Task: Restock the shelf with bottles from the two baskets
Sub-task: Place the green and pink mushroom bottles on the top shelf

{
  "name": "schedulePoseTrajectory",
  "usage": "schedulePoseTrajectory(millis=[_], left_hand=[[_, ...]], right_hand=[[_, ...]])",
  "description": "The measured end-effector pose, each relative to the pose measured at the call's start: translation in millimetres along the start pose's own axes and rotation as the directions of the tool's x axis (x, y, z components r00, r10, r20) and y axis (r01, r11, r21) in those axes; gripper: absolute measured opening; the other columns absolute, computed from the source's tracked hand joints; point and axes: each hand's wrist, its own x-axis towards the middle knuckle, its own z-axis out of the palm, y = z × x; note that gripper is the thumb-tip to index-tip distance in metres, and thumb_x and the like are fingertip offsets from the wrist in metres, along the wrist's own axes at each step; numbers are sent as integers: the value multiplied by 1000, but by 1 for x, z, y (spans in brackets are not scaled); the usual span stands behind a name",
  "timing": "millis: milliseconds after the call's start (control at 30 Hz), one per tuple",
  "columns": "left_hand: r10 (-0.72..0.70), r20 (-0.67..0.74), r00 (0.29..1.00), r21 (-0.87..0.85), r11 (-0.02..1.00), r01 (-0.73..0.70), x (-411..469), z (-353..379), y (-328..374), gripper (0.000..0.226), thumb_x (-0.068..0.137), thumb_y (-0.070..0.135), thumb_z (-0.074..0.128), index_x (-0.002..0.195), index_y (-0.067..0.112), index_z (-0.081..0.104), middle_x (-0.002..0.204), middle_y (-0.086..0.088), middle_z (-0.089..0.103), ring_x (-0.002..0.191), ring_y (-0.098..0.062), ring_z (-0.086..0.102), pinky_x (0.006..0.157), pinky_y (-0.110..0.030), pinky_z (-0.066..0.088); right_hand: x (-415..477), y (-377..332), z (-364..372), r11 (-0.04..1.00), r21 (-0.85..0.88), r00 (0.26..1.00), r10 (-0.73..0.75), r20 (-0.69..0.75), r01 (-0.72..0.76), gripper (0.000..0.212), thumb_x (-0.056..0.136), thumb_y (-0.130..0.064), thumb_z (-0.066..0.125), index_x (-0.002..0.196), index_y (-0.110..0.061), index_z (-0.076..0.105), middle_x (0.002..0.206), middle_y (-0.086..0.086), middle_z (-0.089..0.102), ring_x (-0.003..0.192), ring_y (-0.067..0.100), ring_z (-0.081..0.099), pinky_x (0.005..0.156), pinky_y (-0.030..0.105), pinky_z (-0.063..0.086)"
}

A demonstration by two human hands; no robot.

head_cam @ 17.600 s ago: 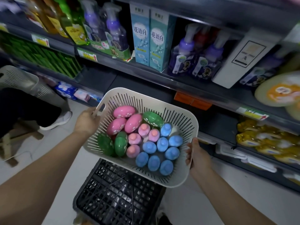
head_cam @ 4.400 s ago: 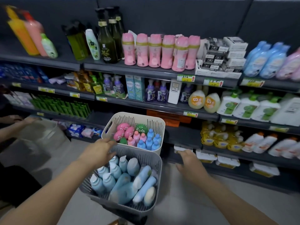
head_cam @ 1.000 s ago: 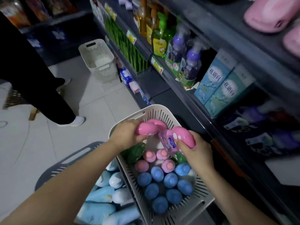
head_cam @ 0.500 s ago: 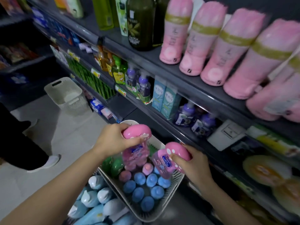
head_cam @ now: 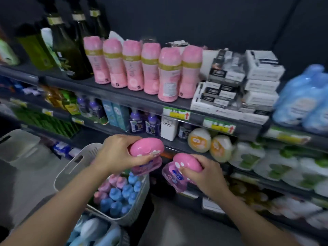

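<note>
My left hand (head_cam: 115, 153) grips a pink-capped bottle (head_cam: 147, 150) by its rounded cap, held above the white slotted basket (head_cam: 71, 167). My right hand (head_cam: 205, 174) grips a second pink-capped bottle (head_cam: 179, 167), its clear pink body tilted down to the left in front of the shelf. Inside the basket stand several small blue bottles (head_cam: 115, 197) and pink bottles (head_cam: 115, 180). A second basket (head_cam: 113, 226) at the bottom left holds pale blue bottles (head_cam: 92, 231). The shelf (head_cam: 142, 100) rises ahead in dark tiers.
Tall pink bottles (head_cam: 150, 68), dark glass bottles (head_cam: 71, 55) and stacked boxes (head_cam: 248, 82) fill the top tier. Purple pump bottles (head_cam: 142, 121) and white refill pouches (head_cam: 266, 157) stand below. An empty pale basket (head_cam: 19, 148) stands on the floor at the left.
Both hands lifted a pink-capped bottle out of the basket and raised it toward the shelf. My view swung up and right to face the shelves.
</note>
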Motion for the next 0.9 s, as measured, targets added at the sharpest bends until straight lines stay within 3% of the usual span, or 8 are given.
schedulePoseTrajectory(millis=[133,267,433,500,567,667,800,900], left_hand=[[126,50,991,12,992,-127,-10,13,79,58,55,80,58,88,34,72,71,14,69,67,-3,63,62,-25,51],[265,38,964,-54,963,-263,-18,23,154,65,56,90,49,88,37,70,69,14,69,66,-4,63,62,-30,52],[427,-24,904,-116,897,-426,-18,20,249,61,62,87,48,89,37,69,69,16,67,66,-3,62,59,-23,48],[451,-41,892,-169,877,-451,-17,19,283,49,60,84,51,89,46,62,70,23,62,66,1,59,58,-14,42],[473,-53,879,-247,847,-471,-15,20,311,43,60,82,52,91,52,54,76,28,60,71,6,59,60,-14,44],[488,-84,869,-345,804,-485,-13,26,351,55,61,83,50,95,40,56,82,18,65,73,1,61,61,-22,50],[460,-121,880,-473,752,-458,-10,39,399,44,66,75,59,81,34,57,68,12,61,64,7,59,51,-10,42],[442,-101,891,-579,702,-415,-2,52,428,49,62,76,60,81,30,61,67,7,64,61,3,60,50,-14,44]], right_hand=[[-50,25,-67,1000,8,991,-7,-131,8,46,66,-42,79,108,-28,68,97,-12,69,87,9,64,77,26,54],[-99,44,-136,999,38,973,11,-230,-3,34,70,-39,79,98,-41,60,91,-23,63,85,2,61,68,7,47],[-149,57,-223,997,63,920,62,-386,-41,40,72,-41,77,108,-38,60,100,-14,65,90,10,63,77,27,55],[-166,61,-250,997,60,891,71,-448,-49,43,73,-42,76,111,-37,59,102,-11,64,91,12,63,79,33,56],[-180,62,-271,997,62,870,61,-489,-35,39,74,-41,75,108,-41,55,100,-16,62,90,11,62,78,32,56],[-200,68,-300,996,83,824,59,-563,-15,37,75,-40,75,104,-44,52,98,-20,59,89,9,61,75,29,56],[-218,80,-329,993,120,764,84,-640,-9,33,73,-37,77,95,-45,53,98,-16,61,87,9,63,67,23,57],[-223,90,-345,991,97,738,136,-661,-96,44,67,-45,79,102,-38,54,100,-14,60,87,8,62,66,25,58]])
